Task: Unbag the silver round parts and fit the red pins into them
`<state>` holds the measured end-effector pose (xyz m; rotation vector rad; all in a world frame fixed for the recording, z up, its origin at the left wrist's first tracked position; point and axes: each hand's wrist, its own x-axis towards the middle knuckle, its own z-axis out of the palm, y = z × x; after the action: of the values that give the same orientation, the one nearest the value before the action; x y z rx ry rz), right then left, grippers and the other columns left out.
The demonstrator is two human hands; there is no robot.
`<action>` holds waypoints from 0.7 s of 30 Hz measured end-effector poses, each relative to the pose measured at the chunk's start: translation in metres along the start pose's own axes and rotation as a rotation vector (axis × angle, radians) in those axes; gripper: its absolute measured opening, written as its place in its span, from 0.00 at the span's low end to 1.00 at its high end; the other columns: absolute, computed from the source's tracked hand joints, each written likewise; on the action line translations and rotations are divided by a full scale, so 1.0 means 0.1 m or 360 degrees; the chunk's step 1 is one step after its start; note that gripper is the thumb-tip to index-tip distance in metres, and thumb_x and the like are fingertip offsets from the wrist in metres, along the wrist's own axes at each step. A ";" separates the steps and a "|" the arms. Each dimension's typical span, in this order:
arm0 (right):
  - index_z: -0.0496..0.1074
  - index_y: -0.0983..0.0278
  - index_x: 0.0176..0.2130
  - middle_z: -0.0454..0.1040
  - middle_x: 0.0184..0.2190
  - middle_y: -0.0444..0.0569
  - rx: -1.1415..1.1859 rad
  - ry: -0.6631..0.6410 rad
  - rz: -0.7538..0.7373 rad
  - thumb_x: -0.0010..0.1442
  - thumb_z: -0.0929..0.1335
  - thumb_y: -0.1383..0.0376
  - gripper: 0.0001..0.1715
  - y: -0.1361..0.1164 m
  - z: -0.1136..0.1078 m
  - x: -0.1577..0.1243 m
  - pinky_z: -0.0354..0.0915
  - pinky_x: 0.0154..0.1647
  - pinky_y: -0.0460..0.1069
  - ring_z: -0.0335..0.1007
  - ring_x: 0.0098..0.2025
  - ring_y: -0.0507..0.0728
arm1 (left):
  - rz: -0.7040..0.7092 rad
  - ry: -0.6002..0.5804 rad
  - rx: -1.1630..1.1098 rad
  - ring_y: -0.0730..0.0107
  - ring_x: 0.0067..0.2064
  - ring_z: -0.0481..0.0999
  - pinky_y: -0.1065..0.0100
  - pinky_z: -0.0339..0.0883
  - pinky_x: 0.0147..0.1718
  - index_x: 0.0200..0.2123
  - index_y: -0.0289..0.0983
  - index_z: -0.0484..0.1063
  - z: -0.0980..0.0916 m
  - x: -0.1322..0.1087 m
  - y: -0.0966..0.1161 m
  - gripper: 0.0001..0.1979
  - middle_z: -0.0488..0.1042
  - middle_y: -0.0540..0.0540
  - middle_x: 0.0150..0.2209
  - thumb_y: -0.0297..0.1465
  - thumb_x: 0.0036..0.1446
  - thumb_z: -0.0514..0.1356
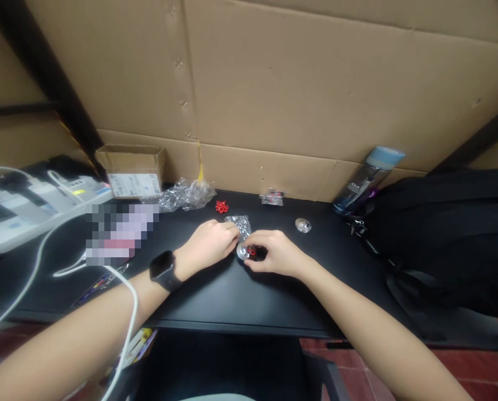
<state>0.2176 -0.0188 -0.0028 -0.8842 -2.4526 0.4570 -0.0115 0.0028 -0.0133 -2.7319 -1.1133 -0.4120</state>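
My right hand (pixel 276 253) has its thumb and fingers curved around the edge of a small clear round piece (pixel 241 252), low over the black table. A red looped cord (pixel 252 252) shows inside that grip. Close by on the left, my left hand (pixel 217 240) is closed, its fingertips pressed together and partly hidden. Touching or just behind those fingertips is a crinkled clear plastic bag (pixel 241 224). A pile of red cords (pixel 221 206) lies farther back. Off to the right rests a second clear round piece (pixel 302 225), shaped like a shallow dome.
Along the back stand an open cardboard box (pixel 134 170), crumpled plastic wrap (pixel 184 195) and a small packet (pixel 274 196). A bottle (pixel 368 178) leans near a black backpack (pixel 453 239) on the right. A power strip (pixel 44 209) and white cable (pixel 134 312) occupy the left.
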 end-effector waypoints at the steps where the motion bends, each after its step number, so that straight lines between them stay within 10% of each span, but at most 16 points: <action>1: 0.81 0.60 0.44 0.83 0.41 0.47 -0.0007 0.0010 0.0025 0.54 0.76 0.68 0.15 0.00 0.00 0.00 0.72 0.46 0.48 0.80 0.42 0.57 | 0.0001 0.0006 0.0002 0.61 0.37 0.80 0.63 0.68 0.38 0.37 0.37 0.73 0.00 0.00 0.00 0.08 0.80 0.44 0.38 0.30 0.69 0.55; 21: 0.83 0.57 0.41 0.83 0.44 0.46 -0.0134 0.0061 0.0046 0.58 0.75 0.64 0.09 0.04 0.09 0.00 0.72 0.44 0.46 0.80 0.42 0.56 | -0.0100 0.0055 -0.0020 0.62 0.34 0.80 0.65 0.67 0.32 0.36 0.38 0.74 0.01 0.01 0.02 0.10 0.79 0.44 0.36 0.32 0.70 0.55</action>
<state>0.2150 -0.0175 -0.0120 -0.9549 -2.4424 0.3461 -0.0093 0.0016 -0.0140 -2.6957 -1.1946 -0.4744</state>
